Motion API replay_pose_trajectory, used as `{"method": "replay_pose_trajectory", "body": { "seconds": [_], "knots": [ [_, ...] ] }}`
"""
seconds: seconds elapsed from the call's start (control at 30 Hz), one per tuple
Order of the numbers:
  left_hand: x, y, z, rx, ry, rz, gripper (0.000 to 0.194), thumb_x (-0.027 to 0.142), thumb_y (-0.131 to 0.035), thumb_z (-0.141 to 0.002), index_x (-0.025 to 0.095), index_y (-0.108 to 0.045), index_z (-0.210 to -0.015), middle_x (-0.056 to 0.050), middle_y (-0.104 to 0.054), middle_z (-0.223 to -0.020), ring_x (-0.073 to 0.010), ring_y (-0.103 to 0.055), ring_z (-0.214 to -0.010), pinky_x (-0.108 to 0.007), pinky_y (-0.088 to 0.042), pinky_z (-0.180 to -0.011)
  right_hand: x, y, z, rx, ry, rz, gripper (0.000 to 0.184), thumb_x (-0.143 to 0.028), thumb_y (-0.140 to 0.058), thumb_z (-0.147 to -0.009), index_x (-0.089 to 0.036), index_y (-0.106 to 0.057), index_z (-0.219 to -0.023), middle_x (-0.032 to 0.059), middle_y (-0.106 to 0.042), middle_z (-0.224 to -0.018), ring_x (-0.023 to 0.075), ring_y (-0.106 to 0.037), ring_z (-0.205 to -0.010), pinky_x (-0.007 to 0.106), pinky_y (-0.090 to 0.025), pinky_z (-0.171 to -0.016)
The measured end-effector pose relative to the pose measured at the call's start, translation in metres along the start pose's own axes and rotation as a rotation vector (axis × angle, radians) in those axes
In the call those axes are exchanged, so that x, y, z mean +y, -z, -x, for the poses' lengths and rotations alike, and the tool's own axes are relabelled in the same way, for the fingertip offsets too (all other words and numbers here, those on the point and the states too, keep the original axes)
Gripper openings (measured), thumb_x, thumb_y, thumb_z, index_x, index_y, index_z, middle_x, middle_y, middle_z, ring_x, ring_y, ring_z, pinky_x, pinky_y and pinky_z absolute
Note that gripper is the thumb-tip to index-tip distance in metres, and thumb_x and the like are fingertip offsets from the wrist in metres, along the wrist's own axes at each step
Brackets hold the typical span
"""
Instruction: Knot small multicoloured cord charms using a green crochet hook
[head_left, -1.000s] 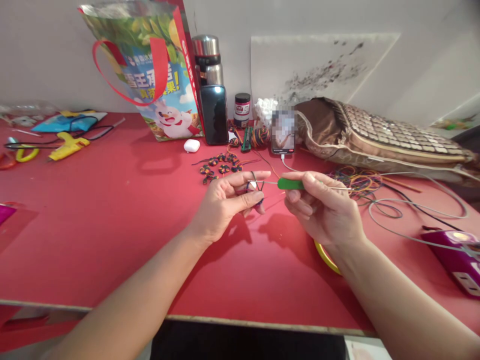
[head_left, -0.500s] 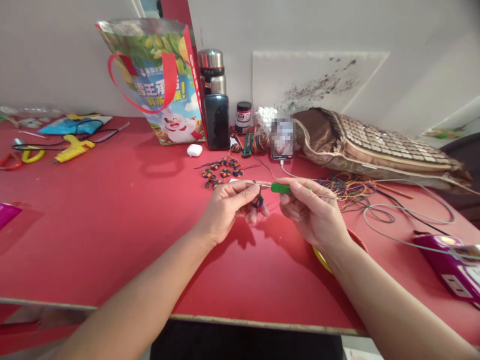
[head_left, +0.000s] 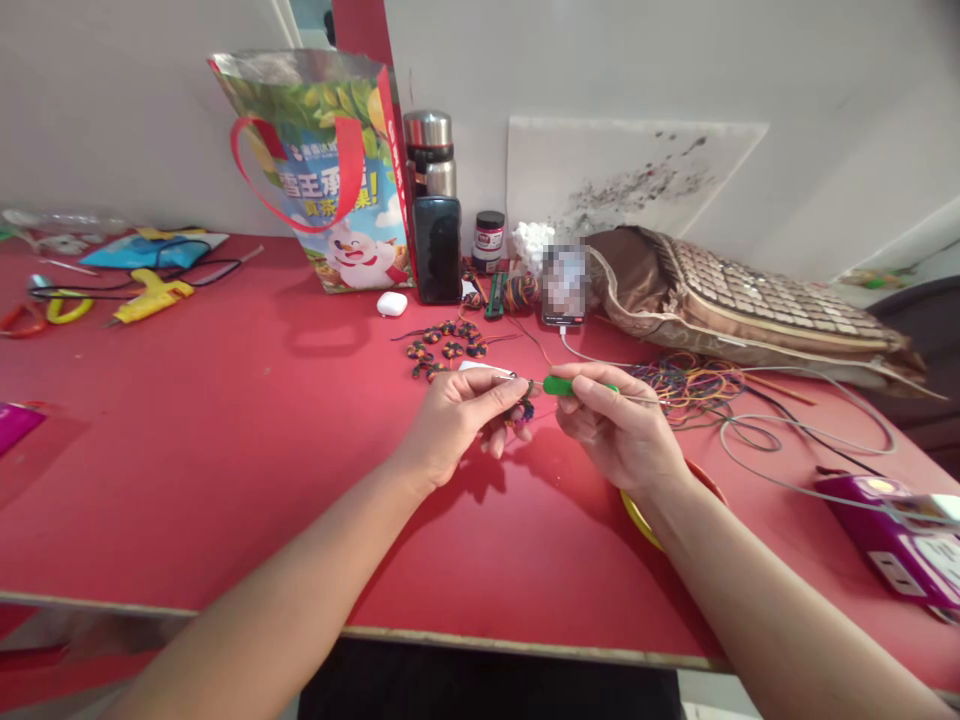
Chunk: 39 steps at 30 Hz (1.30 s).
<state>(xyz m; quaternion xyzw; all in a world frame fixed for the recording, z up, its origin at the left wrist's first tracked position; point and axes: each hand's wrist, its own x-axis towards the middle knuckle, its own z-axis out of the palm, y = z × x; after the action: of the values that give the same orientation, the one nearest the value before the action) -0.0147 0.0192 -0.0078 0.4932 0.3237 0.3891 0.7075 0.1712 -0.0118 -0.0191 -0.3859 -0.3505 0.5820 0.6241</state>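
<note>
My left hand [head_left: 457, 420] pinches a small dark multicoloured crochet piece [head_left: 523, 412] between thumb and forefinger; the fingers hide part of it. Opposite, my right hand [head_left: 619, 420] is closed round the green handle of a crochet hook [head_left: 559, 385]. The thin metal shaft of the hook points left and reaches the piece at my left fingertips. Just beyond my left hand, several small round crocheted pieces [head_left: 452, 349] in dark and orange yarn lie on the red table [head_left: 247, 480]. A white flat object [head_left: 480, 368] shows partly behind the left hand.
Tangled cords [head_left: 686, 385] lie right of my right hand, and yellow-handled scissors [head_left: 641, 520] lie under that forearm. Behind stand a gift bag [head_left: 337, 190], a dark phone [head_left: 438, 250] and a lit phone [head_left: 564, 290]. A purple power strip [head_left: 877, 530] sits at right, a yellow glue gun [head_left: 154, 295] at left.
The view has shifted slightly. Both hands keep their grips; the crochet piece shows a little differently at my left fingertips, and the hook's bare shaft looks shorter.
</note>
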Motion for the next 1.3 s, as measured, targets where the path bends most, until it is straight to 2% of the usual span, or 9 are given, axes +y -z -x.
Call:
{"method": "replay_pose_trajectory", "body": {
  "seconds": [0.13,0.37,0.5,0.63,0.83,1.0,1.13,1.3],
  "knots": [
    [-0.004,0.0,-0.002,0.005,0.0,0.003,0.029,0.043,-0.088,-0.08,0.015,-0.078,-0.079,-0.003,-0.071,-0.064,-0.0119,-0.063,-0.051,-0.022,-0.041,-0.043,0.0,0.0,0.001,0.012,0.006,0.022,0.017,-0.029,-0.09,-0.069,-0.022,-0.087,-0.083,-0.0009,-0.061,-0.055,0.0071,-0.036,-0.047,0.024,-0.024,-0.046],
    [-0.006,-0.001,-0.003,-0.001,0.058,0.025,0.035,0.045,-0.091,-0.074,0.014,-0.076,-0.077,-0.003,-0.07,-0.063,-0.0105,-0.058,-0.052,-0.024,-0.041,-0.05,0.001,-0.006,0.005,-0.03,0.006,0.065,0.02,-0.034,-0.09,-0.072,-0.021,-0.088,-0.087,0.0014,-0.066,-0.059,0.0077,-0.04,-0.047,0.025,-0.028,-0.046],
    [-0.007,0.0,-0.005,0.001,0.093,0.049,0.035,0.041,-0.096,-0.065,0.014,-0.077,-0.078,-0.003,-0.071,-0.066,-0.0098,-0.057,-0.056,-0.025,-0.042,-0.057,0.002,-0.004,0.002,0.0,0.012,0.061,0.023,-0.036,-0.09,-0.072,-0.02,-0.087,-0.089,0.0017,-0.066,-0.061,0.0078,-0.039,-0.048,0.025,-0.028,-0.046],
    [-0.007,0.002,-0.007,0.021,0.153,0.015,0.037,0.042,-0.096,-0.063,0.015,-0.071,-0.069,-0.003,-0.07,-0.062,-0.0094,-0.053,-0.053,-0.024,-0.038,-0.053,0.002,-0.002,0.001,0.048,0.036,0.038,0.025,-0.036,-0.089,-0.075,-0.019,-0.087,-0.093,0.0028,-0.068,-0.064,0.0084,-0.04,-0.05,0.026,-0.03,-0.047],
    [-0.007,0.011,-0.009,0.098,0.227,-0.009,0.037,0.039,-0.095,-0.063,0.014,-0.07,-0.071,-0.006,-0.071,-0.063,-0.0086,-0.053,-0.049,-0.023,-0.034,-0.049,0.003,-0.002,-0.002,0.143,0.058,-0.002,0.026,-0.037,-0.089,-0.075,-0.019,-0.087,-0.093,0.0018,-0.067,-0.062,0.0079,-0.039,-0.049,0.025,-0.029,-0.047],
    [-0.008,0.014,-0.012,0.181,0.226,0.012,0.042,0.043,-0.096,-0.059,0.015,-0.066,-0.07,-0.002,-0.066,-0.063,-0.0081,-0.052,-0.047,-0.022,-0.027,-0.044,0.004,-0.002,-0.005,0.12,-0.006,0.049,0.029,-0.042,-0.09,-0.073,-0.017,-0.086,-0.088,0.0019,-0.066,-0.062,0.0079,-0.04,-0.047,0.026,-0.027,-0.045],
    [-0.009,0.015,-0.013,0.214,0.227,0.018,0.043,0.045,-0.096,-0.059,0.015,-0.066,-0.067,-0.002,-0.064,-0.061,-0.0081,-0.052,-0.047,-0.021,-0.029,-0.045,0.002,-0.001,-0.006,0.155,0.022,0.101,0.034,-0.049,-0.088,-0.076,-0.015,-0.086,-0.083,0.0007,-0.061,-0.056,0.0076,-0.037,-0.044,0.025,-0.021,-0.043],
    [-0.009,0.015,-0.015,0.275,0.187,0.012,0.041,0.043,-0.096,-0.059,0.015,-0.067,-0.065,0.0,-0.06,-0.055,-0.0084,-0.051,-0.048,-0.021,-0.03,-0.046,0.004,0.005,-0.007,0.173,0.059,0.188,0.045,-0.06,-0.083,-0.08,-0.016,-0.083,-0.075,0.001,-0.059,-0.054,0.007,-0.035,-0.042,0.025,-0.021,-0.043]
  ]
}}
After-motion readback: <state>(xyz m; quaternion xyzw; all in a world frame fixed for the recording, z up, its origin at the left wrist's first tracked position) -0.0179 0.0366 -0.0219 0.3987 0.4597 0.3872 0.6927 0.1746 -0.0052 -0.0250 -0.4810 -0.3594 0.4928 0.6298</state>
